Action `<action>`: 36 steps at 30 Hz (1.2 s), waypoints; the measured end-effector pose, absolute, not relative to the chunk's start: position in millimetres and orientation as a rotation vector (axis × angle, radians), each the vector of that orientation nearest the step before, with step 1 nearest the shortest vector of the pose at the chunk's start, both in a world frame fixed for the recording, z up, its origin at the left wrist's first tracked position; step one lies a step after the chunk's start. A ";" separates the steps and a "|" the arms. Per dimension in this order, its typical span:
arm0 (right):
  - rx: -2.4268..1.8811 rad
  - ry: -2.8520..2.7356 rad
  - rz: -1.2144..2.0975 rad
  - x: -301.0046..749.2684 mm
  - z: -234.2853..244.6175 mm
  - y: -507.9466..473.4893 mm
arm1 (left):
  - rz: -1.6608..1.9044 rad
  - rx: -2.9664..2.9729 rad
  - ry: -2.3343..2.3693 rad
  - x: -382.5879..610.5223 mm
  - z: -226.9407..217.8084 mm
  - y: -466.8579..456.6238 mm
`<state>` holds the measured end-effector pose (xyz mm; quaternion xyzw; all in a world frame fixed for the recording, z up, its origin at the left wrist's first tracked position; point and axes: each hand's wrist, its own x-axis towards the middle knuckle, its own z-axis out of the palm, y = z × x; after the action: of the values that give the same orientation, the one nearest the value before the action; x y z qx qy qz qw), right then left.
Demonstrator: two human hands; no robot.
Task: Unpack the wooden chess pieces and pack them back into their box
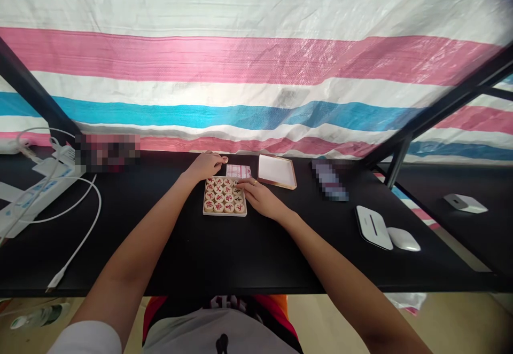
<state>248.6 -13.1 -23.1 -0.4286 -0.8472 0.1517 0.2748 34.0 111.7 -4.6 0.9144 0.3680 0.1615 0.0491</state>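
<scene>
A shallow white box on the black table holds rows of round wooden Chinese chess pieces with red and dark characters. Beyond its back left corner, my left hand is closed, pinching one loose Chinese chess piece at its fingertips. My right hand, with a ring on one finger, reaches over the box's right side. Its thumb and fingers close around a piece in the back right corner, partly covering it. Behind the box lies a folded sheet with a red grid.
A box lid lies inside up to the right of the sheet. Farther right are a blurred phone-like object, a white flat device and a white mouse. A power strip with white cables is at left. Striped sheeting hangs behind.
</scene>
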 end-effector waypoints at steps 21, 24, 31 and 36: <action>-1.139 -2.287 0.386 248.4 -26.0 -13.3 | 0.308 2.716 1.466 -41.2 -9.6 51.0; -1.147 -2.292 0.379 248.2 -25.7 -13.4 | 0.312 2.701 1.560 -36.6 -7.5 48.0; -1.137 -2.290 0.386 247.8 -25.3 -13.7 | 0.377 2.671 1.616 -33.0 -4.1 42.7; -1.140 -2.288 0.378 247.7 -25.5 -13.6 | 0.405 2.630 1.613 -31.6 -6.7 43.9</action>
<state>247.7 -13.6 -25.5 -0.4240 -0.8513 0.1406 0.2752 -31.6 43.9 -6.7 0.8451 0.5183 0.1302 0.0150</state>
